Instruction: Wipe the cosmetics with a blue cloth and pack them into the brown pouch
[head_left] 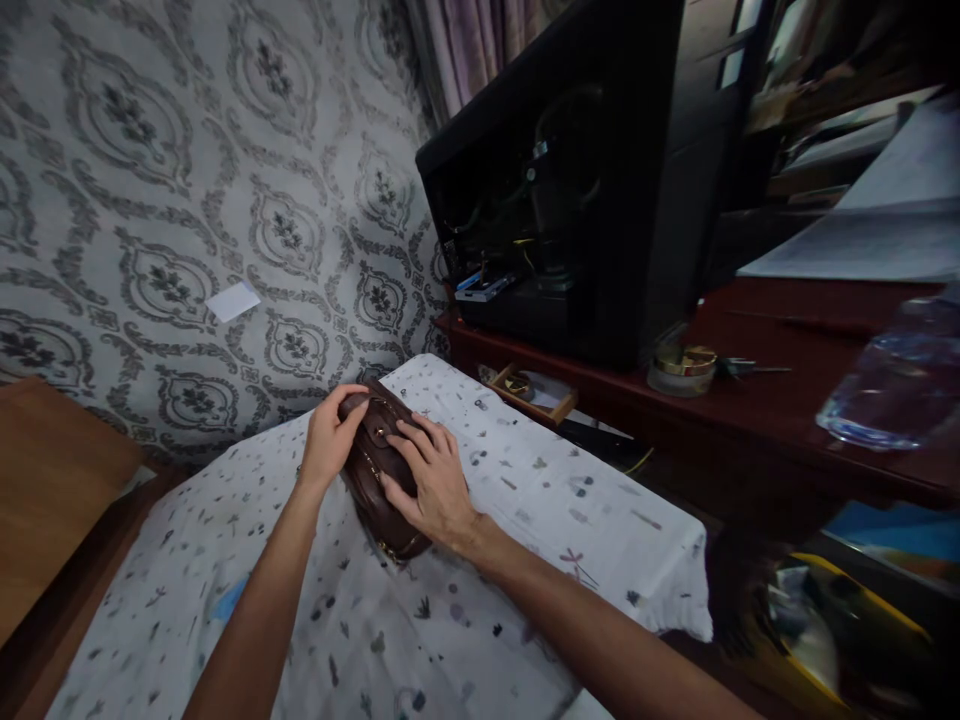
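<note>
A dark brown leather handbag [369, 452] with gold chain trim and a small clasped flap lies on a white patterned cloth [517, 500]. My left hand [330, 440] is curled around the bag's far left end, with the thumb on top. Across the bag's right side rests my right hand [435, 480], its fingers spread and the fingertips near the gold clasp [380, 432]. The right thumb touches the bag close to the chain. Part of the bag's right side is hidden under the right hand.
A black computer case [555, 220] stands on a dark red desk [750, 420] at right, beside a glass jar [681, 370] and a clear plastic container [892, 380]. Below is a small open drawer [534, 395]. A wooden surface [60, 480] is at left, patterned wallpaper [165, 280] behind.
</note>
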